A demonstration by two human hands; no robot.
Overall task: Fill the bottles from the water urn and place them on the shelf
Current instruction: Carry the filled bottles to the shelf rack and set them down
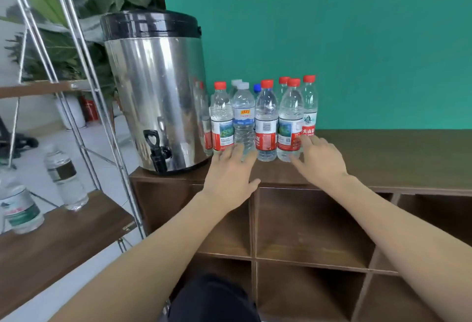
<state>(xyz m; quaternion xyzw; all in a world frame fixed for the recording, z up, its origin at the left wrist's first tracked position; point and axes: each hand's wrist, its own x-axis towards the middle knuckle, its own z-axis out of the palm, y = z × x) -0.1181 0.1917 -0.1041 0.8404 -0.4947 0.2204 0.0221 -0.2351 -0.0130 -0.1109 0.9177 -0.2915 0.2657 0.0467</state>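
Note:
A steel water urn (155,91) with a black lid and a black tap (157,151) stands on the left end of a brown cabinet top (396,158). To its right stand several clear plastic bottles (265,119), most with red caps. My left hand (229,176) reaches with straight fingers to the foot of a white-capped bottle (244,117). My right hand (319,160) is stretched out with its fingertips at the base of the rightmost bottles (291,122). Neither hand holds anything. Two bottles (63,176) stand on the wooden shelf (51,240) of a metal rack at the left.
The rack's metal legs (84,79) rise close to the urn's left side. Open cubbyholes (306,222) lie under the cabinet top. A green wall (332,40) backs the cabinet. Plant leaves (76,2) show behind the rack.

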